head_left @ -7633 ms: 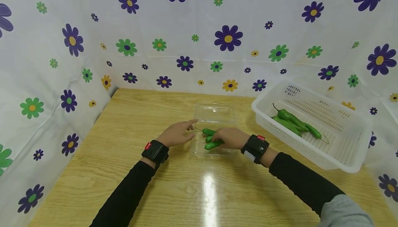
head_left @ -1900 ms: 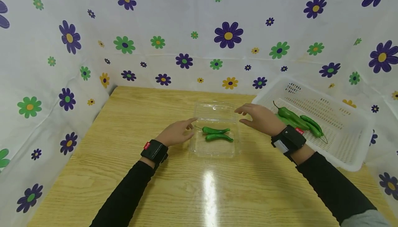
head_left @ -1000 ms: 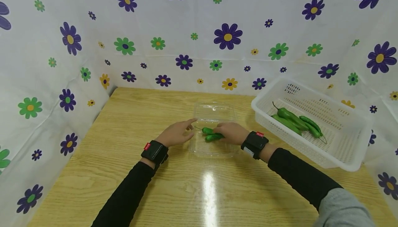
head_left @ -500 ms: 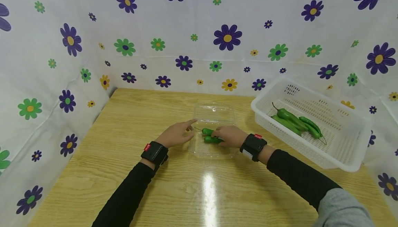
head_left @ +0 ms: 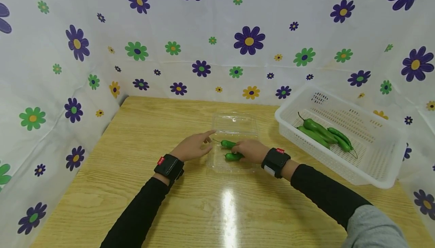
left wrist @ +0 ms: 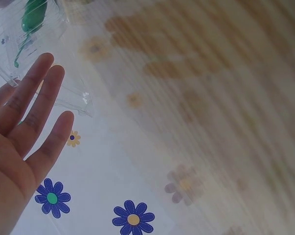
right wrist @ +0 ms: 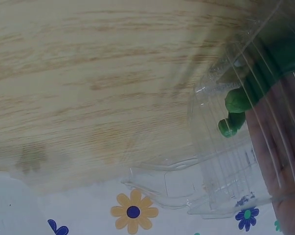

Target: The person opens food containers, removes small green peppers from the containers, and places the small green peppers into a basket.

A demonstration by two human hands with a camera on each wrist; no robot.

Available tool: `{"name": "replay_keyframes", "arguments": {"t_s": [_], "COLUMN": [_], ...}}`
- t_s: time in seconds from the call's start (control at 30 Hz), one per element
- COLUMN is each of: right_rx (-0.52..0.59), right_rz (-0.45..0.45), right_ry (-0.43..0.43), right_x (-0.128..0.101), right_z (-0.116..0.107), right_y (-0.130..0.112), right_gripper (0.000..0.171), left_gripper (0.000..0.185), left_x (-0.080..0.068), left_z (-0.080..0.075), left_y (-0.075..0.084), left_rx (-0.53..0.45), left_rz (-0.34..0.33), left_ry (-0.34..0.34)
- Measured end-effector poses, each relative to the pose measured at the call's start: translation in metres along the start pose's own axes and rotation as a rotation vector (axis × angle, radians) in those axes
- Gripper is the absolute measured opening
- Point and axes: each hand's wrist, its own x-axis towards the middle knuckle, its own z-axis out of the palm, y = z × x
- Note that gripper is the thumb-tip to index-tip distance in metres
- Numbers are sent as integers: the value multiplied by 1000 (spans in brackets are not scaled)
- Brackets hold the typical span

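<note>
A clear plastic clamshell container (head_left: 234, 168) stands on the table with its lid (head_left: 234, 122) folded back. Two slim green chili peppers lie in its base: a far one (head_left: 227, 143) and a near one (head_left: 232, 157). My right hand (head_left: 250, 150) reaches into the base and grips the near chili pepper, hiding the right ends of both. In the right wrist view, green pepper tips (right wrist: 238, 101) show through the clear wall. My left hand (head_left: 191, 147) is at the container's left edge, its fingers fairly straight in the left wrist view; contact is hard to tell.
A white perforated plastic basket (head_left: 343, 169) stands on the right of the wooden table (head_left: 163, 202). Several green peppers (head_left: 321, 131) lie in it. A white flower-print cloth (head_left: 204, 21) hangs behind the table and at its sides.
One chili pepper has gone from the container to the basket since the oldest frame. My right hand then returned and drew the near pepper towards me, apart from the far one. My left hand stays put.
</note>
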Motion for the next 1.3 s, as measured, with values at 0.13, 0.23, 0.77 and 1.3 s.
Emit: {"name": "replay_keyframes", "arguments": {"t_s": [0.13,0.23,0.77,1.3], "right_rx": [-12,-17,12,2], "right_rz": [0,1,-9,51], "right_ry": [3,10,95,302], "right_x": [0,0,-11,-75], "right_z": [1,2,-12,-91], "right_y": [-1,-2,-3,6], "right_gripper": [33,32,30,31], "left_gripper": [59,59,59,59], "left_x": [1,1,1,1], "left_z": [0,1,2,1], "left_y": [0,0,-1,-2], "left_rx": [-6,-7,4,-21], "left_rz": [0,4,3,-3], "left_ry": [2,4,8,-6]}}
